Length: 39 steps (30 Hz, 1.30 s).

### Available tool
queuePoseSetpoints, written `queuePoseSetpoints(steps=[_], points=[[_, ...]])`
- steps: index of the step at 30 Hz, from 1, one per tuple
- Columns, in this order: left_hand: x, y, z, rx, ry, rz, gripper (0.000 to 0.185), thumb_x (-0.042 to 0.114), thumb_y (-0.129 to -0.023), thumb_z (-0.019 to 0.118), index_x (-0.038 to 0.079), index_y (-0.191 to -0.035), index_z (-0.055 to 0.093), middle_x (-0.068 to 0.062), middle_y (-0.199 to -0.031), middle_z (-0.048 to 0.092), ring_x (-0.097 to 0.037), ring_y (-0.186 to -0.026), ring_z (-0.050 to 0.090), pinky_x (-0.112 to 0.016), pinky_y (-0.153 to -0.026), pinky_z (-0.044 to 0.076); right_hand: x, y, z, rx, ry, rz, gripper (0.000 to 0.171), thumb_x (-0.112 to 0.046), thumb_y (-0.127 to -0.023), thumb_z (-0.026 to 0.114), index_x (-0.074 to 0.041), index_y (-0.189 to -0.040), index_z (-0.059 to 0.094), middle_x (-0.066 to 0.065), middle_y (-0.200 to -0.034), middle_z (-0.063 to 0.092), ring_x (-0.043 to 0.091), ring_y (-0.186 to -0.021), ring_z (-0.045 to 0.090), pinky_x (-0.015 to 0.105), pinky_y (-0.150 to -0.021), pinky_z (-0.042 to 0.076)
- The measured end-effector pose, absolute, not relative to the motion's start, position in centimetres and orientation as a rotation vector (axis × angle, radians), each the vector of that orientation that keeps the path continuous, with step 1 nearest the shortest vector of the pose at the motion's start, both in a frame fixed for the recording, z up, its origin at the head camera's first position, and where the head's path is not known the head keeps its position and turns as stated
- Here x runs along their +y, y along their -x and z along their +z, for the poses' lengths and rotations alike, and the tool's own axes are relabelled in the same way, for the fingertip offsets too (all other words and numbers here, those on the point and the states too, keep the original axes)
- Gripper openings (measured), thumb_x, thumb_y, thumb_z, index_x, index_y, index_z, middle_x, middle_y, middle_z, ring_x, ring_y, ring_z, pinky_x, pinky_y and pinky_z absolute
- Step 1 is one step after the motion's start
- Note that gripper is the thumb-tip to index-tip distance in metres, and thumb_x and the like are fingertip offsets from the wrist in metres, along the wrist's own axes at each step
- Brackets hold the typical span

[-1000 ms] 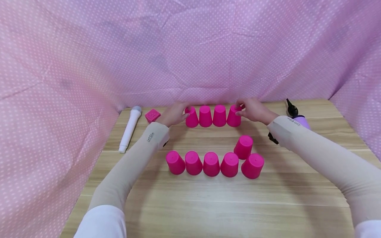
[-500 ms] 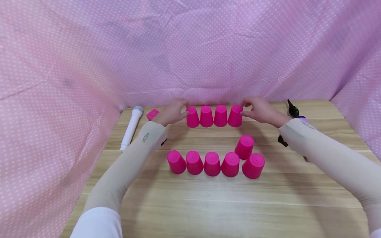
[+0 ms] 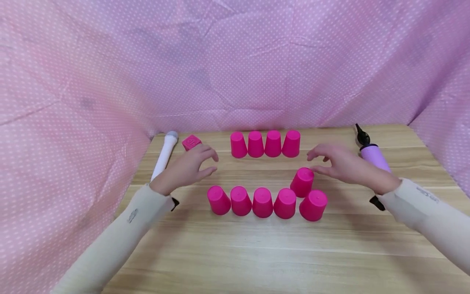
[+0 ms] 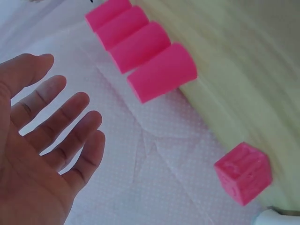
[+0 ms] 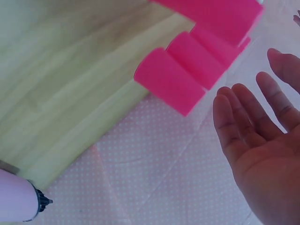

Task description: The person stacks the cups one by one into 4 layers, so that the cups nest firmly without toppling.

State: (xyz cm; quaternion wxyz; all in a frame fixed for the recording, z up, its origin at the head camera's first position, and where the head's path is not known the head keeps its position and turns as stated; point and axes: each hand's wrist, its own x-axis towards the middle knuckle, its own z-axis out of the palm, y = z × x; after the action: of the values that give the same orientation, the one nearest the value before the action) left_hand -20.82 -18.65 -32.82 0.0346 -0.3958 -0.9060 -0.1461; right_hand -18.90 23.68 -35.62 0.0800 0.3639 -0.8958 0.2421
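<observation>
Several pink cups stand upside down on the wooden table. In the head view, a back row runs from its left-end cup (image 3: 238, 145) to its right-end cup (image 3: 291, 144). A longer front row begins with a cup (image 3: 218, 201) at the left and finishes with another cup (image 3: 313, 205) at the right. One more cup (image 3: 302, 182) stands just behind that right end. My left hand (image 3: 187, 167) is in the air left of both rows, fingers relaxed and holding nothing. My right hand (image 3: 345, 163) hovers beside the single cup, its fingers loosely bent around nothing; whether it touches that cup I cannot tell.
A white microphone (image 3: 164, 156) lies at the table's left, with a pink cube (image 3: 191, 142) beside it. On the right lies a purple hand pump (image 3: 374, 157) with a black nozzle. Pink dotted cloth (image 3: 235, 61) hangs behind the table (image 3: 257, 253).
Both hands have come away from the end cups of the back row. They moved outward and toward the front. The cups stand where they were.
</observation>
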Motion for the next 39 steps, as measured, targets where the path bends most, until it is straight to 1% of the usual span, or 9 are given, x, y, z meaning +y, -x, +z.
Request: queuePoseSetpoints(steps=[4,6,9,13,17,20,24,31,39], points=[[-19.5,18.6,-33.7,-2.761,1.256,-0.453,0.023,0.019,-0.082,0.074,0.01,-0.099,0.062,0.0,-0.102,0.058,-0.018,-0.099,0.053,-0.035,-0.083,0.047,23.7,17.5,-36.2,-2.644,-1.141,0.723,0.031,-0.006,-0.071,0.082,-0.01,-0.097,0.067,0.0,-0.103,0.065,0.018,-0.09,0.062,0.035,-0.068,0.053],[-19.8,17.7,-34.2,-2.772,1.27,-0.462,0.024,0.02,-0.081,0.075,0.01,-0.1,0.063,0.001,-0.103,0.058,-0.017,-0.1,0.053,-0.035,-0.085,0.047,23.6,17.1,-36.4,-2.637,-1.147,0.719,0.032,-0.006,-0.07,0.082,-0.011,-0.098,0.067,0.001,-0.105,0.065,0.019,-0.091,0.062,0.035,-0.069,0.053],[-20.2,16.8,-34.9,-2.779,1.287,-0.47,0.024,0.021,-0.081,0.075,0.012,-0.099,0.063,0.002,-0.105,0.058,-0.016,-0.101,0.053,-0.034,-0.087,0.046,23.5,16.7,-36.8,-2.641,-1.142,0.73,0.032,-0.006,-0.07,0.082,-0.011,-0.098,0.067,0.001,-0.105,0.064,0.019,-0.092,0.062,0.036,-0.07,0.051],[-20.5,16.1,-35.6,-2.775,1.302,-0.494,0.024,0.021,-0.079,0.077,0.013,-0.098,0.065,0.001,-0.107,0.06,-0.017,-0.102,0.053,-0.034,-0.086,0.047,23.3,16.5,-37.2,-2.677,-1.122,0.767,0.031,-0.006,-0.071,0.082,-0.012,-0.098,0.067,0.002,-0.106,0.064,0.019,-0.092,0.061,0.036,-0.07,0.052],[-20.6,15.5,-36.1,-2.804,1.305,-0.494,0.027,0.022,-0.078,0.077,0.011,-0.101,0.065,-0.002,-0.11,0.06,-0.021,-0.107,0.053,-0.037,-0.09,0.046,23.1,16.4,-37.5,-2.724,-1.093,0.788,0.028,-0.005,-0.073,0.081,-0.012,-0.096,0.067,0.004,-0.107,0.063,0.02,-0.093,0.062,0.037,-0.071,0.053],[-20.6,15.3,-36.4,-2.833,1.297,-0.508,0.028,0.021,-0.079,0.077,0.012,-0.102,0.064,-0.002,-0.112,0.06,-0.02,-0.108,0.052,-0.036,-0.091,0.045,23.0,16.4,-37.6,-2.752,-1.071,0.79,0.026,-0.004,-0.073,0.08,-0.011,-0.095,0.067,0.005,-0.107,0.063,0.021,-0.093,0.062,0.039,-0.073,0.052],[-20.7,15.1,-36.7,-2.843,1.294,-0.544,0.026,0.02,-0.08,0.076,0.014,-0.102,0.064,0.0,-0.111,0.06,-0.017,-0.106,0.051,-0.034,-0.089,0.046,22.9,16.4,-37.6,-2.79,-1.039,0.797,0.026,-0.005,-0.074,0.079,-0.011,-0.096,0.067,0.003,-0.107,0.063,0.02,-0.092,0.061,0.039,-0.074,0.052],[-20.7,15.0,-36.8,-2.857,1.279,-0.558,0.023,0.018,-0.081,0.075,0.015,-0.101,0.064,0.002,-0.11,0.059,-0.016,-0.104,0.052,-0.033,-0.088,0.047,22.8,16.3,-37.6,-2.836,-1.005,0.821,0.026,-0.007,-0.076,0.079,-0.012,-0.098,0.067,0.002,-0.109,0.063,0.021,-0.094,0.061,0.04,-0.077,0.051],[-20.7,14.9,-36.8,-2.873,1.271,-0.531,0.022,0.017,-0.081,0.075,0.015,-0.1,0.064,0.001,-0.111,0.059,-0.016,-0.103,0.053,-0.034,-0.087,0.048,22.6,16.3,-37.4,-2.847,-0.997,0.819,0.027,-0.008,-0.075,0.079,-0.012,-0.099,0.067,0.002,-0.108,0.063,0.019,-0.091,0.06,0.039,-0.075,0.051]])
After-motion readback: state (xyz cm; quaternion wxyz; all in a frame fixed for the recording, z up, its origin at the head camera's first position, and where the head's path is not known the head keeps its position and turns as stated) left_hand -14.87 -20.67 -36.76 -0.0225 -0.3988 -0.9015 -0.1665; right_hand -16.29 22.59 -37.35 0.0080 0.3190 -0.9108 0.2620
